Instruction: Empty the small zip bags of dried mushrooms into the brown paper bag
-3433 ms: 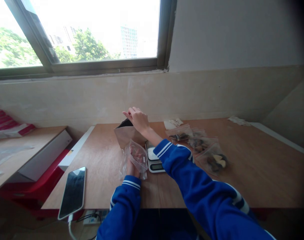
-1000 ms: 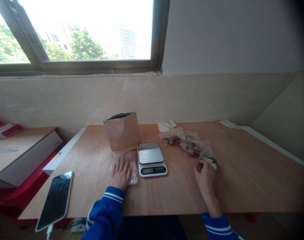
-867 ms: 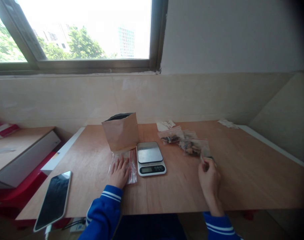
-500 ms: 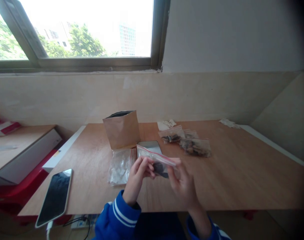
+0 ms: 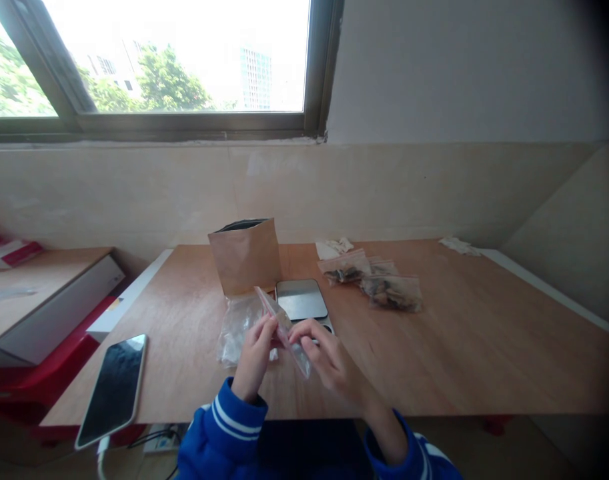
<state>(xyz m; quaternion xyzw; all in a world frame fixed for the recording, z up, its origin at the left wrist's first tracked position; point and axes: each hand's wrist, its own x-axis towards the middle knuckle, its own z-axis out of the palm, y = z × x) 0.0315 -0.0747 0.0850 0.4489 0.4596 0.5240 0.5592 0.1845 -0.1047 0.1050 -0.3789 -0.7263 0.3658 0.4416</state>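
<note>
Left-hand fingers [image 5: 264, 331] and right-hand fingers [image 5: 304, 328] grasp a red-sealed zip bag [image 5: 298, 359] from either side (a firm, even pinch keeps it steady), digital scale [image 5: 301, 299] at 12 o'clock.

Bright blue track-jacket left sleeve [image 5: 219, 427] at 7 o'clock, two white stripes [image 5: 230, 421] running round it near the cuff, matching right sleeve [image 5: 397, 447] at 5 o'clock with its own white bands [image 5: 424, 460], bare left hand [image 5: 254, 360] and bare right hand [image 5: 329, 360] at 6 o'clock
</note>
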